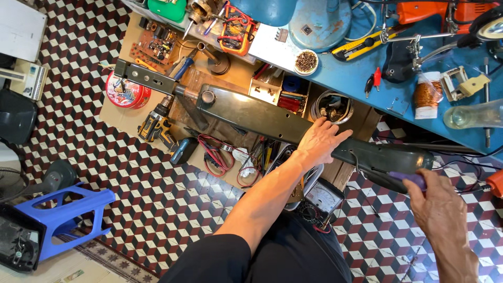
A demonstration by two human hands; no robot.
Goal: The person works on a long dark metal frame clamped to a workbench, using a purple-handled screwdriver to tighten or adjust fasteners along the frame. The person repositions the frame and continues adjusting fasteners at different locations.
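- Your left hand (320, 140) lies palm down, fingers spread and reaching forward, the bare forearm stretching back to a short black sleeve.
- Your right hand (439, 208) comes in from the lower right, back of the hand up, its fingers curled tight in a closed grip with the thumb uppermost.

A long dark-green metal housing (272, 118) is barring the way across the open drawer of cables and tools (236, 157). The blue-topped desk (361, 78) is crowding up with a yellow utility knife (361, 46) and clear glass bottle (471, 115). Only the chequered tile floor (152, 194) is lying open.
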